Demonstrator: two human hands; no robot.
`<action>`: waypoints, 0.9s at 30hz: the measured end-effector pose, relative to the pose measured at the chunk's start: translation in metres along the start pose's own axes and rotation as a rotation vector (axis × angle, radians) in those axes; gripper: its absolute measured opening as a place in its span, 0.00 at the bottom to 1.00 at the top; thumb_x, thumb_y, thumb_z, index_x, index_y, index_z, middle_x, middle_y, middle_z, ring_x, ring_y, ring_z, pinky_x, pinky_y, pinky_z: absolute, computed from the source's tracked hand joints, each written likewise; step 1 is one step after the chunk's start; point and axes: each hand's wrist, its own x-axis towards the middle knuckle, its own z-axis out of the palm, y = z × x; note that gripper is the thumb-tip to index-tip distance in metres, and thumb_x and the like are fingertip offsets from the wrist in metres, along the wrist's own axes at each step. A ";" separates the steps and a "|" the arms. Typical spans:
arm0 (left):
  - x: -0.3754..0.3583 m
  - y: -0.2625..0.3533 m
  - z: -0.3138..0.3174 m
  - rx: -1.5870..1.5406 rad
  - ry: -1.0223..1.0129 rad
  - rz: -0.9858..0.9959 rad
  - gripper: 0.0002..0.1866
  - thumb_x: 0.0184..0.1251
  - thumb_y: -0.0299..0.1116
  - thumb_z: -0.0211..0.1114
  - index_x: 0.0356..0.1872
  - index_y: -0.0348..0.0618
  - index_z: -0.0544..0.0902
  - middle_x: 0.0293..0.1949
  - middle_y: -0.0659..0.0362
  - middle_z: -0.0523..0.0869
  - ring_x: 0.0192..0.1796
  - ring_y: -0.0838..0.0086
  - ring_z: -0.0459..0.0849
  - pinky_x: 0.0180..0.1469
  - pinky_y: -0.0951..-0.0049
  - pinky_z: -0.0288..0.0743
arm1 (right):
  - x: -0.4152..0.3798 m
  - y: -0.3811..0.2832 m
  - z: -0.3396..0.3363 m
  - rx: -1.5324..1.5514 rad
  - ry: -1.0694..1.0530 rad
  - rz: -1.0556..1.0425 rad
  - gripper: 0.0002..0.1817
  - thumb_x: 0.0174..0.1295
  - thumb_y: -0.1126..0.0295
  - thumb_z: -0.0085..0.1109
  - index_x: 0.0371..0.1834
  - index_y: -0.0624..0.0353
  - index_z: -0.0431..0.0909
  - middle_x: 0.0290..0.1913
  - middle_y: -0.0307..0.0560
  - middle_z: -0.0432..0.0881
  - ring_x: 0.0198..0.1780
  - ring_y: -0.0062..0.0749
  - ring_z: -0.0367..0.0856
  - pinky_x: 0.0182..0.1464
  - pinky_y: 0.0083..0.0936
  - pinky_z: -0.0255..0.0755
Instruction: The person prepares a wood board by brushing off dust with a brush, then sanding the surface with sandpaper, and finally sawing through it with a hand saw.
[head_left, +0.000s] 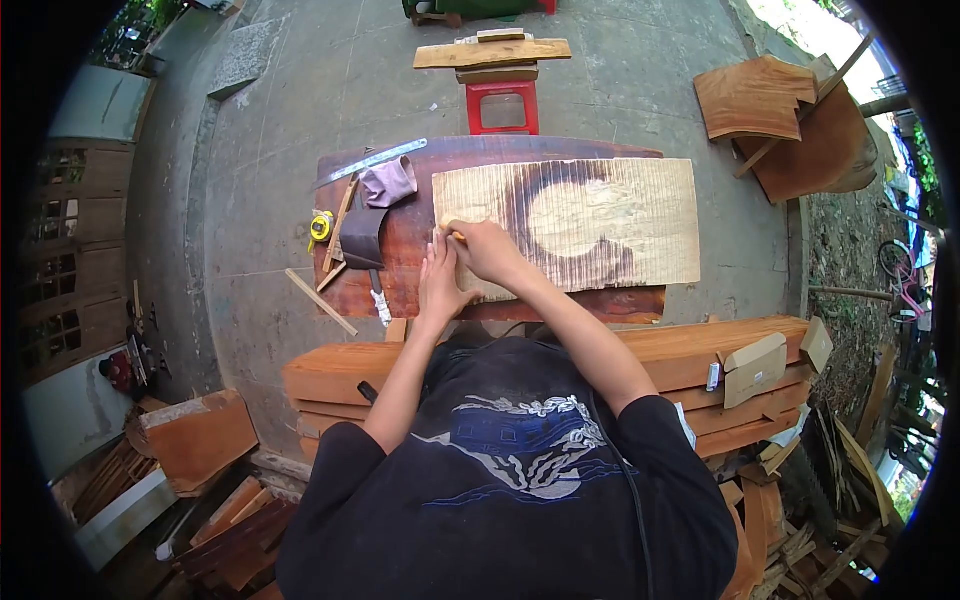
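Observation:
A pale wooden board (655,220) with a dark, C-shaped burnt-looking pattern and many fine crosswise lines lies on a glossy reddish-brown wood slab (405,250). At the board's left end, my right hand (487,250) is closed, fingers pinched around a small yellowish piece that mostly hides inside them; its kind cannot be made out. Beside it, my left hand (440,280) rests at the board's left edge, fingers stretched out flat and thumb spread, close to the right hand's fingertips.
Left on the slab are a steel ruler (375,162), a purple cloth (388,183), a dark sheet (362,236) and a yellow tape measure (321,226). Stacked timber (330,372) lies close in front of me. A red stool (503,107) stands beyond; wood slabs (755,95) lean right.

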 end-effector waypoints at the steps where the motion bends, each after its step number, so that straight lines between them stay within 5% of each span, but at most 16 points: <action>1: -0.002 -0.003 0.002 0.002 0.041 0.029 0.68 0.43 0.47 0.91 0.84 0.34 0.59 0.87 0.40 0.54 0.86 0.38 0.57 0.84 0.43 0.58 | -0.001 0.005 -0.008 0.116 0.069 0.031 0.12 0.75 0.66 0.63 0.54 0.60 0.85 0.39 0.65 0.90 0.43 0.61 0.91 0.48 0.49 0.83; 2: -0.001 -0.008 0.004 0.004 0.043 0.042 0.67 0.43 0.48 0.91 0.84 0.34 0.60 0.87 0.40 0.55 0.86 0.39 0.57 0.84 0.43 0.58 | -0.005 0.019 -0.027 0.230 0.136 0.057 0.12 0.76 0.66 0.63 0.55 0.60 0.86 0.41 0.64 0.92 0.44 0.56 0.92 0.49 0.46 0.84; 4: -0.005 -0.014 0.004 0.001 0.043 0.058 0.66 0.44 0.50 0.90 0.83 0.33 0.62 0.86 0.40 0.57 0.86 0.39 0.57 0.85 0.45 0.58 | -0.008 0.073 -0.088 0.287 0.205 0.481 0.14 0.78 0.65 0.62 0.57 0.60 0.88 0.51 0.51 0.92 0.50 0.37 0.93 0.53 0.32 0.90; 7: -0.008 -0.022 0.001 -0.010 0.042 0.114 0.62 0.48 0.51 0.88 0.82 0.33 0.64 0.86 0.40 0.59 0.86 0.41 0.58 0.85 0.46 0.58 | -0.058 0.212 -0.180 0.268 0.696 0.541 0.12 0.78 0.67 0.62 0.53 0.65 0.88 0.47 0.52 0.92 0.44 0.32 0.94 0.39 0.22 0.89; 8: -0.009 -0.026 -0.001 -0.016 0.040 0.131 0.62 0.49 0.50 0.88 0.82 0.33 0.64 0.86 0.40 0.59 0.86 0.42 0.58 0.85 0.46 0.58 | -0.078 0.236 -0.201 0.224 0.846 0.529 0.12 0.78 0.66 0.62 0.52 0.61 0.89 0.43 0.52 0.94 0.42 0.35 0.95 0.40 0.27 0.88; 10: -0.012 -0.032 -0.001 -0.052 0.095 0.181 0.54 0.54 0.47 0.86 0.79 0.33 0.69 0.83 0.39 0.64 0.84 0.40 0.63 0.83 0.47 0.60 | -0.088 0.190 -0.208 -0.365 1.008 0.668 0.13 0.77 0.64 0.59 0.47 0.59 0.91 0.36 0.51 0.93 0.34 0.35 0.92 0.40 0.37 0.84; 12: -0.016 -0.044 0.005 -0.112 0.131 0.231 0.51 0.55 0.45 0.85 0.77 0.33 0.71 0.82 0.38 0.68 0.82 0.39 0.67 0.82 0.48 0.62 | -0.069 0.159 -0.161 -0.431 0.862 0.555 0.14 0.78 0.62 0.57 0.49 0.55 0.91 0.35 0.51 0.93 0.33 0.39 0.92 0.41 0.40 0.84; 14: -0.018 -0.052 0.004 -0.140 0.143 0.260 0.49 0.57 0.44 0.84 0.77 0.32 0.71 0.79 0.39 0.72 0.78 0.40 0.72 0.79 0.49 0.68 | -0.040 0.069 -0.095 -0.398 0.491 0.550 0.12 0.80 0.65 0.55 0.54 0.55 0.87 0.30 0.48 0.90 0.29 0.37 0.89 0.36 0.40 0.81; 15: -0.018 -0.058 0.007 -0.153 0.140 0.269 0.50 0.58 0.44 0.84 0.78 0.32 0.70 0.78 0.38 0.73 0.78 0.41 0.73 0.78 0.50 0.69 | -0.029 0.035 -0.060 -0.283 0.318 0.600 0.11 0.78 0.65 0.57 0.54 0.55 0.87 0.28 0.52 0.89 0.29 0.44 0.89 0.36 0.44 0.80; 17: -0.019 -0.062 -0.002 -0.233 0.161 0.261 0.51 0.58 0.45 0.84 0.80 0.33 0.68 0.77 0.38 0.74 0.77 0.42 0.75 0.77 0.51 0.71 | -0.028 -0.021 0.001 -0.141 0.277 0.270 0.11 0.76 0.65 0.60 0.52 0.59 0.86 0.35 0.63 0.89 0.36 0.62 0.89 0.41 0.46 0.81; 20: -0.024 -0.058 -0.033 -0.337 0.251 0.230 0.52 0.58 0.45 0.84 0.80 0.36 0.68 0.75 0.37 0.76 0.75 0.44 0.77 0.75 0.52 0.73 | -0.024 -0.080 0.032 0.369 0.064 0.340 0.12 0.75 0.67 0.64 0.47 0.68 0.86 0.34 0.53 0.91 0.39 0.31 0.91 0.43 0.30 0.82; 24: -0.037 -0.074 -0.055 -0.222 0.332 0.254 0.47 0.54 0.48 0.86 0.73 0.39 0.74 0.65 0.42 0.84 0.66 0.48 0.84 0.68 0.54 0.78 | -0.024 -0.051 0.038 0.681 -0.023 0.441 0.14 0.80 0.67 0.60 0.58 0.66 0.83 0.49 0.52 0.91 0.49 0.37 0.94 0.49 0.29 0.90; 27: -0.043 -0.085 -0.063 -0.291 0.285 0.230 0.41 0.53 0.50 0.86 0.63 0.39 0.79 0.53 0.48 0.88 0.56 0.51 0.88 0.60 0.53 0.81 | -0.033 -0.044 0.034 0.709 -0.014 0.422 0.18 0.82 0.63 0.59 0.63 0.68 0.79 0.49 0.56 0.92 0.49 0.39 0.94 0.51 0.31 0.89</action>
